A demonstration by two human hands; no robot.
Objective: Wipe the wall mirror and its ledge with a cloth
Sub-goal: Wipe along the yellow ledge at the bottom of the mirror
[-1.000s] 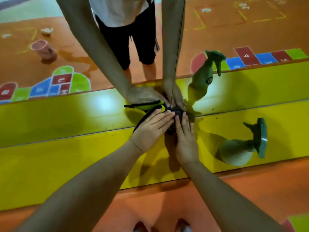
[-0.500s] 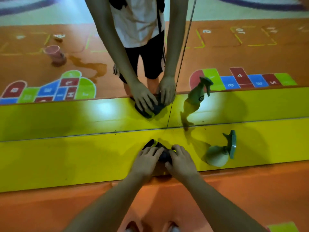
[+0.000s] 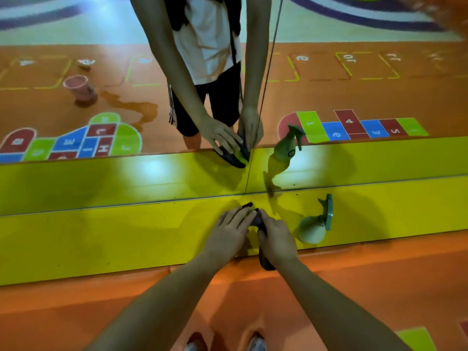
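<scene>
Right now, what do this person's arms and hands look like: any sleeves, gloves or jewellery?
Both forearms are bare up to the picture's lower edge: no sleeves in sight, no gloves, and no watch, bracelet or ring that I can make out. The left hand and the right hand show uncovered fingers. In the mirror, the reflection wears a white short-sleeved top and dark shorts.

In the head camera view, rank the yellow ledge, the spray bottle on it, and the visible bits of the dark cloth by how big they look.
1. The yellow ledge, largest by far; it spans the whole frame.
2. The spray bottle, standing on the ledge.
3. The dark cloth, smallest as seen, though both hands cover most of it, so its true size is uncertain.
</scene>
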